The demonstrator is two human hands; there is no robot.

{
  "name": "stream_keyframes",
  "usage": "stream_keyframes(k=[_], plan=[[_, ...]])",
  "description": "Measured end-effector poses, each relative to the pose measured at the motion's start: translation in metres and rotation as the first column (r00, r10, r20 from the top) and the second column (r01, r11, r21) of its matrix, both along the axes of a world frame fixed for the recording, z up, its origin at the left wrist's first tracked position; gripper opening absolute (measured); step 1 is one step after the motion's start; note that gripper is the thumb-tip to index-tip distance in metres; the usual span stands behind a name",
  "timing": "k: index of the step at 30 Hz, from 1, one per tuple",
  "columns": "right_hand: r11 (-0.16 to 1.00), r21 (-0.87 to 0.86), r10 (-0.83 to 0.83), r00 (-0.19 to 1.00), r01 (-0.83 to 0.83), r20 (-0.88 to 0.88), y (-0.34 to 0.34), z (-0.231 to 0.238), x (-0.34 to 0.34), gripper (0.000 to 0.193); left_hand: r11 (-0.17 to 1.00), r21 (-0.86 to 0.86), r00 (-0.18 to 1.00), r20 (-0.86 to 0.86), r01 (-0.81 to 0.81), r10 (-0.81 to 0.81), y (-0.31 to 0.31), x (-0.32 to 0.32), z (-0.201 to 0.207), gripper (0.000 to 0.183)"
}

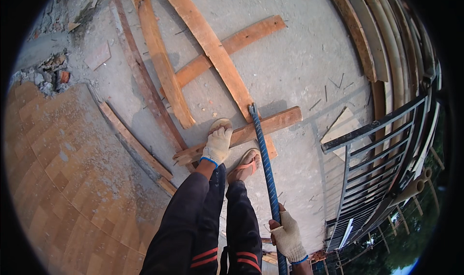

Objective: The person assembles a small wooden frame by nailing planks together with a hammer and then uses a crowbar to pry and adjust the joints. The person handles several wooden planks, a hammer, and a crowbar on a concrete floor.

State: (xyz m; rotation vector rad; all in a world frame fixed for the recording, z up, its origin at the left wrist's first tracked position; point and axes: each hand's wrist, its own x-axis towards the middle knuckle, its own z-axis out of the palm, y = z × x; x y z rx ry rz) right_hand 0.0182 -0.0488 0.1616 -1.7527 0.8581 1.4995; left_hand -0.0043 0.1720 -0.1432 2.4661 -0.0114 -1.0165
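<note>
My gloved left hand is closed over a short wooden board, just in front of my feet. This board crosses the near end of a long wooden plank. My right hand, also gloved, is wrapped round the lower part of a long, dark blue ribbed pry bar. The bar's forked tip meets the long plank right beside the short board. Whether the fork grips a nail there, I cannot make out. Part of the short board is hidden under my left hand.
Another plank passes beneath the long one. More planks lie to the left, and loose nails are scattered on the concrete. Stacked boards and a black metal railing line the right side. My sandalled feet stand close by.
</note>
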Motion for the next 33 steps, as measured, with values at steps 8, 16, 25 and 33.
stream_keyframes(k=[8,16,25,33], plan=[[1.0,-0.013,0.008,1.0,-0.008,-0.003,-0.011,-0.017,-0.016,0.058,0.99,0.125,0.988,0.136,0.063,-0.08,-0.005,0.011,-0.011,0.069],[0.967,-0.069,0.246,0.969,-0.247,-0.023,-0.037,-0.021,-0.066,0.063,0.973,0.21,0.99,0.072,0.1,-0.118,-0.011,0.009,-0.011,0.073],[0.841,-0.177,-0.508,0.858,0.512,0.069,-0.044,0.194,-0.194,0.044,0.933,0.358,0.998,0.06,-0.022,0.001,-0.041,0.006,0.036,0.089],[0.905,-0.363,-0.254,0.966,0.223,-0.04,-0.073,0.167,-0.267,0.042,0.258,0.081,0.093,-0.798,-0.963,0.596,-0.146,-0.066,0.185,0.07]])
